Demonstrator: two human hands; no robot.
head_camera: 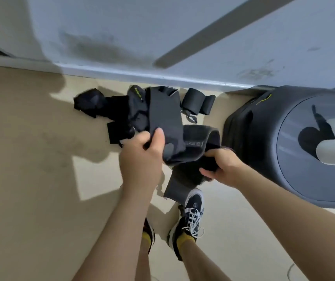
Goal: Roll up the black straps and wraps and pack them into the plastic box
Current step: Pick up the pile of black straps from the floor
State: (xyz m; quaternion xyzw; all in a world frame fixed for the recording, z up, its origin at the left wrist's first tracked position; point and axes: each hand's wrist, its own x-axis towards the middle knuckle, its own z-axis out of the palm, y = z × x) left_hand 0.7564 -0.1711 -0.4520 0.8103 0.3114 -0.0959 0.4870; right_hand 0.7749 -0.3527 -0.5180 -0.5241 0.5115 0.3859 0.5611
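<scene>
A wide black wrap (163,116) runs from the pile on the floor up to my hands. My left hand (142,157) grips its near end, thumb on top. My right hand (221,167) holds a rolled part of a black band (201,138), and a loose tail (177,187) hangs below it. A pile of black straps and wraps (109,110) lies on the beige floor by the wall, one with yellow lettering (137,93). Two rolled black wraps (195,101) sit beside the pile. No plastic box is in view.
A grey wall with a pale skirting board (162,78) runs behind the pile. On the right stands a large dark grey machine housing (296,142) with a white bar, a black bag (241,122) against it. My feet in sneakers (191,216) stand just below the hands.
</scene>
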